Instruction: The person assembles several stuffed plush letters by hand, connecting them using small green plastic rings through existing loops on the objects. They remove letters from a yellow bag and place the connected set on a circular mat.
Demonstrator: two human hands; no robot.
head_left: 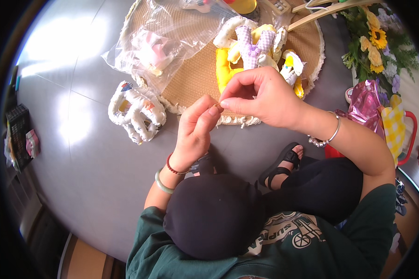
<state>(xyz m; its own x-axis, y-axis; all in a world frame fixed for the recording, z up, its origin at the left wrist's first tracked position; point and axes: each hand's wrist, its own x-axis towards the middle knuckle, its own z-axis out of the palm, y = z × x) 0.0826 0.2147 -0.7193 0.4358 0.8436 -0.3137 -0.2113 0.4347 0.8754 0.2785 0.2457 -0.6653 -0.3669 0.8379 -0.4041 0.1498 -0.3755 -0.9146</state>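
My left hand [196, 125] and my right hand [267, 100] meet in front of me, thumbs and forefingers pinched together. Between the fingertips is a tiny tan bit, too small to name. Beyond them lies a round woven mat [186, 86] with a ruffled white edge. Stuffed fabric letters are heaped on it, among them a yellow one [223, 69] and a lilac checked one [250, 49]. A small white and yellow soft figure [292, 67] lies to their right. Left of my hands, a white printed stuffed piece [137, 111] rests at the mat's edge.
A clear plastic bag [121, 58] with a pink soft item [151, 49] overlaps the mat. Flowers [377, 42], crinkled pink foil [365, 107] and yellow checked fabric [393, 121] are at right. Wooden strips [312, 18] lie at the far right of the mat. A dark box [19, 132] stands at left.
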